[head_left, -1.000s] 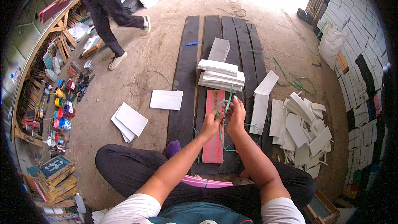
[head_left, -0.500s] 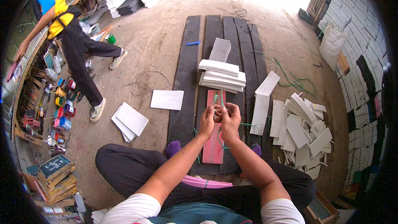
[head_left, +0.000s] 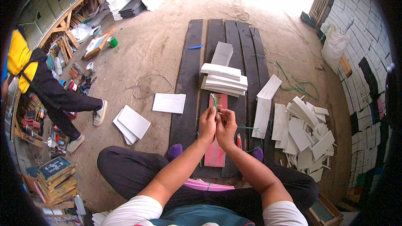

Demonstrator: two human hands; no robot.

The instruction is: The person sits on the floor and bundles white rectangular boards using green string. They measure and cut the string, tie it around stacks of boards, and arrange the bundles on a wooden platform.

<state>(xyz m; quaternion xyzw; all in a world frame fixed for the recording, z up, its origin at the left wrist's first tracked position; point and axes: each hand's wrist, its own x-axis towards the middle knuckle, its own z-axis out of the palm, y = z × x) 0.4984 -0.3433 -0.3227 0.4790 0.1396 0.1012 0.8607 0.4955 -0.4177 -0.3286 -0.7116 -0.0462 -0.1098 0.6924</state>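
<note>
Green string [head_left: 215, 101] now rises as one tuft instead of two spread ends; a co-worker [head_left: 47, 87] has stepped nearer, left of the hands. Left hand [head_left: 207, 124] pinches it above the pink board [head_left: 214, 155]; right hand [head_left: 226, 127] curls alongside, hold hidden. Loosened fingertips could let it slip.

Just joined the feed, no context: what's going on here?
A seated person has both hands together over a red board lying on black strips. The left hand pinches a green cord, its end sticking up; the right hand is bunched against the left, its exact grip hidden. Just beyond sits a stack of white pieces, untouched. A loose white pile lies to the right. At far left, a co-worker is on foot.
</note>
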